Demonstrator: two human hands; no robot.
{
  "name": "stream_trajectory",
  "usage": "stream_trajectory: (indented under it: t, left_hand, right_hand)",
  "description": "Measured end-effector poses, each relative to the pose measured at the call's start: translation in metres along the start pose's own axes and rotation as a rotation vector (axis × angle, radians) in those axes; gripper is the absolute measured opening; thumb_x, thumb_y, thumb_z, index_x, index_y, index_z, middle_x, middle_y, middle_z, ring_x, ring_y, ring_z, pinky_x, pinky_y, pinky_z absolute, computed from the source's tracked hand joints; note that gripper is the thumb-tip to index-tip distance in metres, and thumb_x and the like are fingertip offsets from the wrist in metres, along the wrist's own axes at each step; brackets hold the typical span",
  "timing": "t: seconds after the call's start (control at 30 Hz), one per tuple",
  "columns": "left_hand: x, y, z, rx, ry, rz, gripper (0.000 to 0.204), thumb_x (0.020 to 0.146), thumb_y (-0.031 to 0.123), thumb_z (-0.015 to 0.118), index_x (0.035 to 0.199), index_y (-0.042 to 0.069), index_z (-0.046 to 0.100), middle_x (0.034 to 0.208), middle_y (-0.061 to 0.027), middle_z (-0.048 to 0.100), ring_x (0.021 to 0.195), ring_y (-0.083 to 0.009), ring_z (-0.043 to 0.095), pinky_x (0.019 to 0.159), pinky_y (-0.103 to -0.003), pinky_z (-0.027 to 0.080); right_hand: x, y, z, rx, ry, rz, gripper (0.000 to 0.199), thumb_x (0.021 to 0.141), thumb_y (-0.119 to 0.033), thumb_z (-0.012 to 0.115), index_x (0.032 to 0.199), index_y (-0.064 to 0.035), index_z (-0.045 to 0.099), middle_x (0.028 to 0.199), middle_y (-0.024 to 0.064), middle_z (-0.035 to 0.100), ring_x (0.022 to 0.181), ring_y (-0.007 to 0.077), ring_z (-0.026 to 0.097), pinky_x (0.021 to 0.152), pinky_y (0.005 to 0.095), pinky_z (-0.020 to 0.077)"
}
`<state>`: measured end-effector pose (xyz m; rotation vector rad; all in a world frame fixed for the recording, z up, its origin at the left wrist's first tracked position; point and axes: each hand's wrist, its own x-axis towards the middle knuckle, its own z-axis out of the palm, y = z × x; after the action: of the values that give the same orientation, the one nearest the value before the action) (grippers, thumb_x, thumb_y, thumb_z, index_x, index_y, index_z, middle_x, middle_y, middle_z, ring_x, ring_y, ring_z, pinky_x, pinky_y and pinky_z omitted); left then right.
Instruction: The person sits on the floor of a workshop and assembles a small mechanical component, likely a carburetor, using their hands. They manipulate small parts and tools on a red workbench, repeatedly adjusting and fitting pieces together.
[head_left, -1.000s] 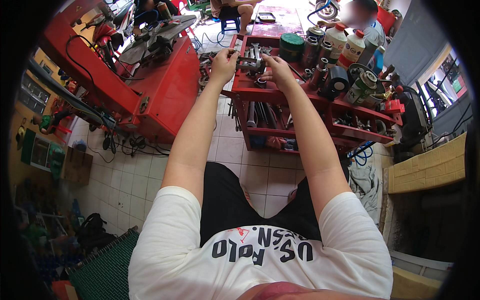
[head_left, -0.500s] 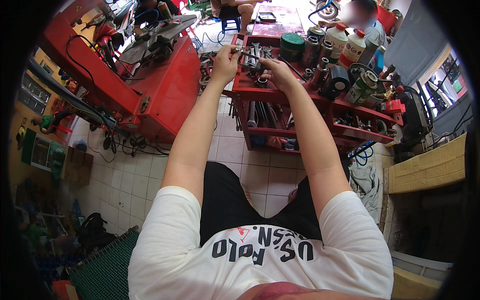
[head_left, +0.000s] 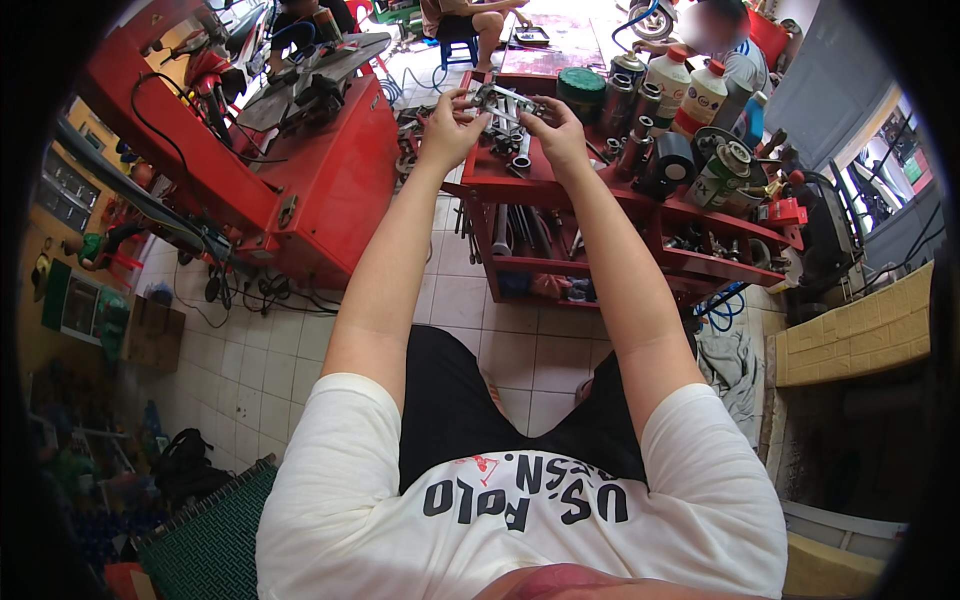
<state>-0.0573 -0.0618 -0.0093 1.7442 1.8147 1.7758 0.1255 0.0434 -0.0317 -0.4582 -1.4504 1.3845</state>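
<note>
You hold a small metal part (head_left: 497, 97), grey and shiny, in the upper middle of the frame, raised just above the top tray of the red tool cart (head_left: 520, 180); its exact kind is too small to tell, though it looks like a short bar or tool piece. Its long axis runs roughly left to right across the frame, tilting slightly down to the right, so each end points toward one hand. Your left hand (head_left: 447, 125) pinches the left end with fingertips curled up around it, and your right hand (head_left: 556, 130) pinches the right end the same way; both are equally close, meeting over the part. Under your hands the tray holds a jumble of wrenches and sockets (head_left: 515, 150). To the right along the tray stand a dark green round tin (head_left: 580, 92), metal cylinders (head_left: 632, 100) and white plastic bottles with red caps (head_left: 690, 92). The lower shelves carry more tools. Left of the cart a red motorcycle lift (head_left: 330, 180) fills the upper left, with white floor tiles (head_left: 500, 330) below.
</note>
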Motion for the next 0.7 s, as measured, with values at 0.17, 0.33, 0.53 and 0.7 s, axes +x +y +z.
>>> stream_trajectory:
  t: [0.17,0.33,0.53,0.7]
  left_hand:
    - [0.001,-0.003,-0.009,-0.013,-0.146,-0.151,0.077,0.093,0.05,0.074,0.143,-0.003,0.047,0.112,-0.0179,0.072,0.094,-0.0213,0.072,0.082,-0.033,0.056]
    - [0.004,-0.006,-0.006,-0.077,-0.125,-0.091,0.079,0.097,0.055,0.068,0.144,-0.004,0.045,0.108,-0.019,0.072,0.092,-0.0206,0.074,0.08,-0.032,0.056]
    - [0.003,-0.002,-0.007,-0.194,-0.119,-0.069,0.071,0.103,0.053,0.059,0.143,-0.004,0.045,0.11,-0.0201,0.071,0.086,-0.019,0.075,0.079,-0.031,0.055]
    - [0.004,-0.008,-0.01,-0.233,-0.151,-0.068,0.061,0.104,0.038,0.06,0.144,-0.006,0.043,0.118,-0.022,0.069,0.096,-0.0195,0.074,0.084,-0.031,0.054]
  right_hand:
    - [-0.012,-0.013,0.01,-0.02,-0.05,-0.006,0.046,0.087,-0.007,0.08,0.131,-0.0053,0.065,0.117,0.0087,0.071,0.109,0.0163,0.066,0.095,0.0315,0.0523]
    - [-0.006,-0.008,0.008,-0.042,-0.104,-0.111,0.05,0.087,-0.002,0.078,0.134,-0.0105,0.065,0.137,0.0103,0.064,0.124,0.0219,0.062,0.102,0.0322,0.0497]
    - [-0.007,-0.007,0.009,-0.043,-0.135,-0.166,0.054,0.087,0.005,0.073,0.138,-0.0118,0.063,0.161,0.0107,0.045,0.134,0.0268,0.057,0.108,0.0327,0.0468]
    - [-0.016,-0.021,0.018,-0.015,-0.106,-0.085,0.065,0.087,0.008,0.068,0.147,-0.0126,0.053,0.164,0.0162,0.037,0.137,0.0287,0.054,0.108,0.0341,0.0469]
